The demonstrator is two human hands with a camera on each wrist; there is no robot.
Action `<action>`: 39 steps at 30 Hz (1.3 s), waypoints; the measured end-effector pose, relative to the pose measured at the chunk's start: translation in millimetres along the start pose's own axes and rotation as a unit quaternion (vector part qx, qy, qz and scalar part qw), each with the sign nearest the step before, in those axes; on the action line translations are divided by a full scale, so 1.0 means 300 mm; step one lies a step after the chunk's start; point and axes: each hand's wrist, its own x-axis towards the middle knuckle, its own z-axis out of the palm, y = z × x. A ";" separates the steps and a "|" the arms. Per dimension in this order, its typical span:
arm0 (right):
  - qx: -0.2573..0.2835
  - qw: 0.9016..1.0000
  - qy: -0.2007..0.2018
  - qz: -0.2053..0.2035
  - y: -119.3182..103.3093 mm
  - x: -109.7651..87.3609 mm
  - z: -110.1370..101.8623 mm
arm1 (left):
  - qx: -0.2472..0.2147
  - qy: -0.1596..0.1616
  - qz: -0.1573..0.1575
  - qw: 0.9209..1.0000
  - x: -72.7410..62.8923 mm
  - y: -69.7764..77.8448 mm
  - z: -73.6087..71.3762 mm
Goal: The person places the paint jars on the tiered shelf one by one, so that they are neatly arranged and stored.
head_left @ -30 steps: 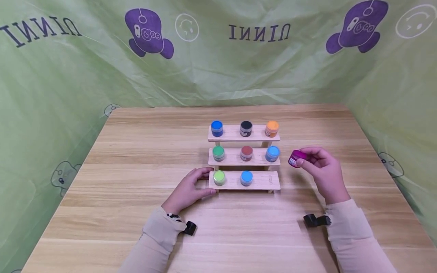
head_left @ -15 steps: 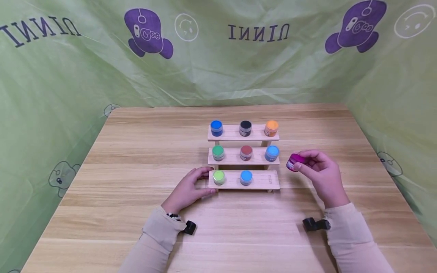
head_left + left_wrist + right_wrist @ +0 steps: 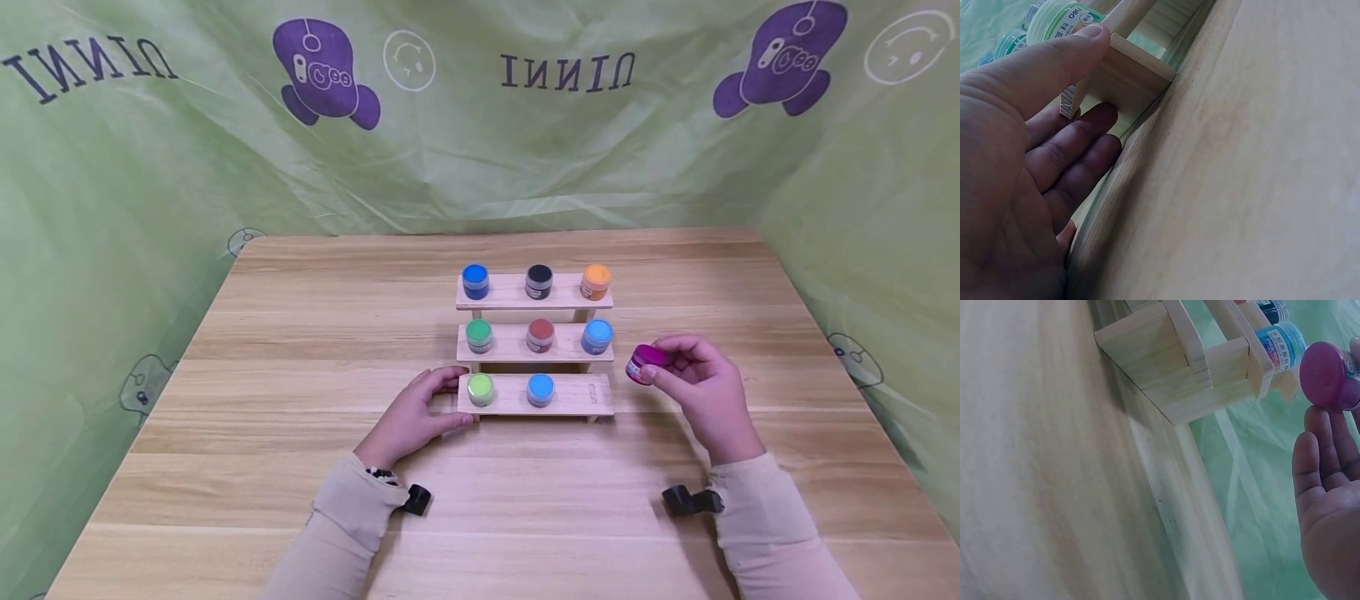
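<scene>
A three-step wooden stand (image 3: 567, 400) bears several small paint jars. My left hand (image 3: 408, 423) holds the left end of its lowest step, thumb at the front edge and fingers behind. The light green paint jar (image 3: 1063, 22) stands close to that thumb. To the right of the stand, my right hand (image 3: 705, 387) pinches a magenta paint jar (image 3: 647, 364) between thumb and fingers, tilted and above the table. In the right wrist view, the magenta lid (image 3: 1322, 375) faces the camera; part of this hand is outside the picture.
A light blue jar (image 3: 540, 390) sits mid-way on the lowest step, whose right end is bare. The middle step carries green, brown and light blue (image 3: 597, 337) jars; the top one, blue, black and orange (image 3: 596, 282). Green cloth (image 3: 465, 150) surrounds the wooden table (image 3: 300, 333).
My right hand has moved slightly left and nearer to me with the magenta paint jar. My left hand stays on the stand.
</scene>
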 end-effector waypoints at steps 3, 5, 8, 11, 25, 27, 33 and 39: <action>-0.008 1.000 -0.002 0.006 0.002 -0.004 0.003 | 0.002 0.000 0.000 1.000 0.001 -0.002 0.000; -0.019 1.000 -0.006 0.008 0.003 -0.006 0.007 | 0.002 0.001 0.000 1.000 0.002 -0.004 0.000; -0.037 0.999 -0.014 0.009 0.005 -0.008 0.012 | 0.001 0.001 -0.001 1.000 0.003 -0.006 0.000; -0.053 0.998 -0.021 0.010 0.008 -0.010 0.017 | -0.001 0.001 -0.002 1.000 0.004 -0.006 0.000; -0.164 0.985 -0.047 0.003 0.029 -0.016 0.043 | 0.009 0.000 0.004 1.000 -0.001 0.004 -0.004; -0.170 0.984 -0.052 -0.001 0.034 -0.018 0.049 | 0.009 0.000 0.003 1.000 -0.001 0.004 -0.004; -0.183 0.980 -0.071 -0.020 0.051 -0.025 0.063 | 0.007 -0.002 0.002 1.000 -0.002 0.008 -0.005; -0.208 0.972 -0.093 -0.050 0.063 -0.028 0.078 | 0.010 -0.003 -0.002 1.000 -0.003 0.006 -0.006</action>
